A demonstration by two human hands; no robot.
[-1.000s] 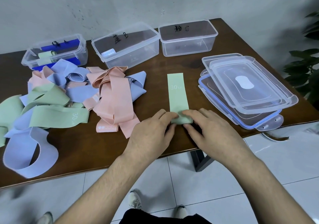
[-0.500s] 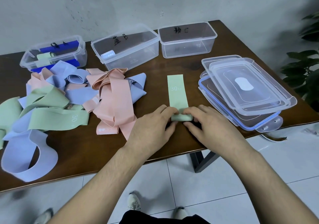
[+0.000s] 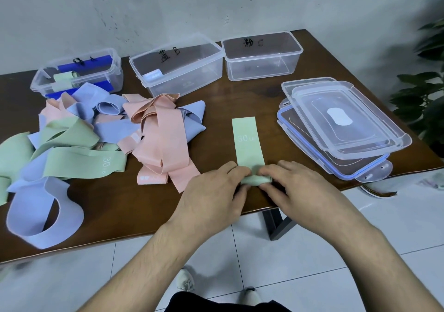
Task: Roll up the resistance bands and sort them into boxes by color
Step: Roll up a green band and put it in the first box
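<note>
A green band (image 3: 247,141) lies flat near the table's (image 3: 125,213) front edge, its near end wound into a small roll (image 3: 255,180). The left hand (image 3: 211,196) pinches the roll's left end, the right hand (image 3: 305,191) its right end, fingers curled over the top and thumbs tucked under at 6 o'clock. The unrolled strip runs from the fingertips toward 12 o'clock. At 9 o'clock sprawls a pile of loose bands (image 3: 79,141). Three clear boxes (image 3: 177,71) line the far edge, and lids (image 3: 341,129) are stacked at 2 o'clock.
</note>
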